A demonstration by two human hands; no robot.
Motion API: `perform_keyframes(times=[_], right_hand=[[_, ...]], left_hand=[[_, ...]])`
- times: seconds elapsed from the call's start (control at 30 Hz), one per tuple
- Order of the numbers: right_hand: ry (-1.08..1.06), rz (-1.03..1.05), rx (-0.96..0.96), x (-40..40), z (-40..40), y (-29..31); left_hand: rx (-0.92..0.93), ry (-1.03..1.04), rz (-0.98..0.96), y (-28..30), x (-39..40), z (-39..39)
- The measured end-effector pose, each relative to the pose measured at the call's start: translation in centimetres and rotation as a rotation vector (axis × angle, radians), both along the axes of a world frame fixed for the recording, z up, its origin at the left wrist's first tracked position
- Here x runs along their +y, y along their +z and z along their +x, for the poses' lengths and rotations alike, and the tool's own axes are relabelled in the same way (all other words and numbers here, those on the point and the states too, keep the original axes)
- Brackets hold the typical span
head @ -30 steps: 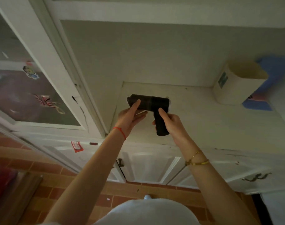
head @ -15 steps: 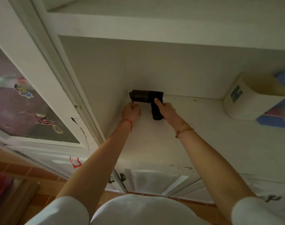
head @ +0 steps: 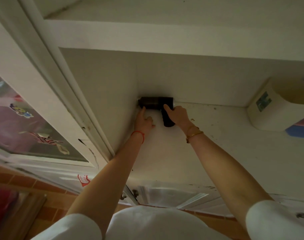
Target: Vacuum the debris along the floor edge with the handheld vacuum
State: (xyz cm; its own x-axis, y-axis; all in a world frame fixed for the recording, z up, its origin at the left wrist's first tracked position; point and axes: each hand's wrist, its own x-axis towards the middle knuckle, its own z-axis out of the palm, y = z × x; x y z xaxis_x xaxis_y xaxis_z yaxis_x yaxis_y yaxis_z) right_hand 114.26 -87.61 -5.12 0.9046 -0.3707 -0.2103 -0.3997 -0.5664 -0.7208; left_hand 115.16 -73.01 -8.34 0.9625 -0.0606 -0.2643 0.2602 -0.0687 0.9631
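A black handheld vacuum (head: 153, 103) lies pressed into the back left corner of a white cabinet shelf (head: 173, 153), its barrel along the back wall and its nozzle end against the left wall. My right hand (head: 178, 115) grips its handle, which points toward me. My left hand (head: 145, 121) rests on the shelf with one finger touching the underside of the barrel. Small dark specks of debris (head: 212, 108) lie along the shelf's back edge to the right of the vacuum.
A cream plastic container (head: 276, 108) stands at the shelf's back right, with a blue item (head: 300, 130) beside it. A glass cabinet door with stickers (head: 26, 125) is on the left. Another shelf (head: 165, 37) hangs overhead. Orange floor tiles (head: 26, 184) lie below.
Both hands pushed the vacuum away from me, from mid-shelf into the back left corner. My left hand slid off the barrel's end down to the shelf surface.
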Motion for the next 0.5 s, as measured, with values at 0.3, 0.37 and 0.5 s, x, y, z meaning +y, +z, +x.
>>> perform_keyframes(times=[0.3,0.37,0.5], right_hand=[[0.045,-0.253,-0.035,-0.3,-0.5,0.0],[0.055,-0.286,-0.039,-0.4,-0.8,0.0],[0.019,-0.312,-0.092,-0.8,-2.0,0.1]], left_hand=[[-0.044,0.001,0.077,0.0,0.2,-0.1],[-0.061,-0.002,0.123,0.1,0.4,-0.2],[-0.204,-0.054,0.350,0.6,0.8,-1.3]])
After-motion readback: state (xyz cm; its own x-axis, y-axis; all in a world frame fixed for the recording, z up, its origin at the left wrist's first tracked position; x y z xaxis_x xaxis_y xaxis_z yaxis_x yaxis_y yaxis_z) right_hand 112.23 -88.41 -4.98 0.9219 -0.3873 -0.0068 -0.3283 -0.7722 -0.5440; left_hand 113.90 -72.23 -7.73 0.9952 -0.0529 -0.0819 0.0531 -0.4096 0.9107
